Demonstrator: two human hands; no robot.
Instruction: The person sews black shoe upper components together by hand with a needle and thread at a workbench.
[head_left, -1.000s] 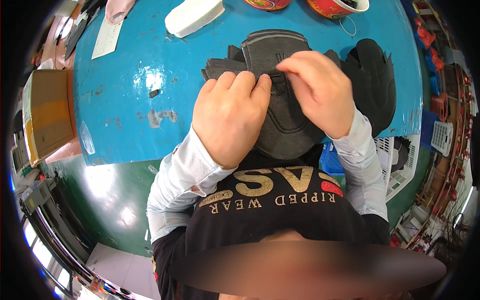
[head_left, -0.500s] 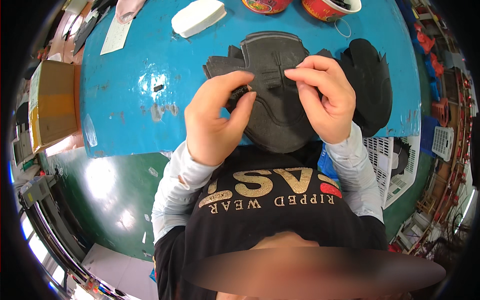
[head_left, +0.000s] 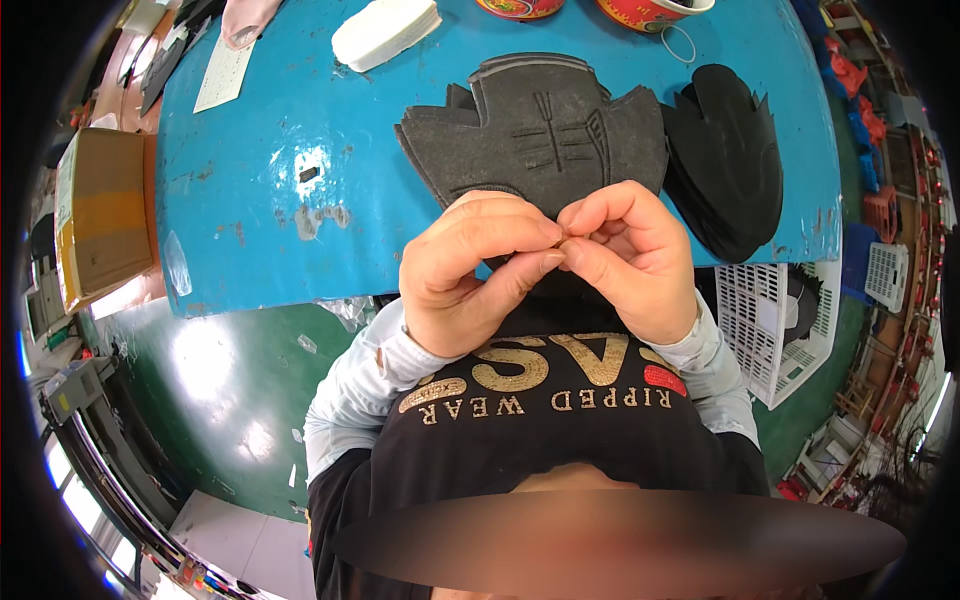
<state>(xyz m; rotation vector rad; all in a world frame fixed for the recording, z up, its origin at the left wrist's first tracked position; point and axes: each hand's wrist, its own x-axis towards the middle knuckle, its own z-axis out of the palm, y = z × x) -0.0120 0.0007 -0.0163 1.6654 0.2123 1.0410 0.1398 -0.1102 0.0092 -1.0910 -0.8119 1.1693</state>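
My left hand (head_left: pixel 468 272) and my right hand (head_left: pixel 635 262) are raised close to my chest, above the near edge of the blue table (head_left: pixel 250 230). Their thumbs and forefingers meet in a pinch on a tiny tan bit (head_left: pixel 563 240), too small to identify. Just beyond the fingertips a stack of dark grey shoe-upper pieces (head_left: pixel 540 135) lies flat on the table, with stitched lines on the top piece. Neither hand touches the stack. My knuckles hide its near edge.
A pile of black cut pieces (head_left: pixel 725 160) lies right of the grey stack. A white stack of insoles (head_left: pixel 385 30), a paper sheet (head_left: pixel 225 70) and two red bowls (head_left: pixel 650 10) sit at the far edge. A cardboard box (head_left: pixel 100 215) stands left, a white plastic basket (head_left: pixel 765 330) right.
Both hands have lifted off the grey stack and drawn back toward my chest, fingertips now pinched together. The top grey piece lies uncovered.
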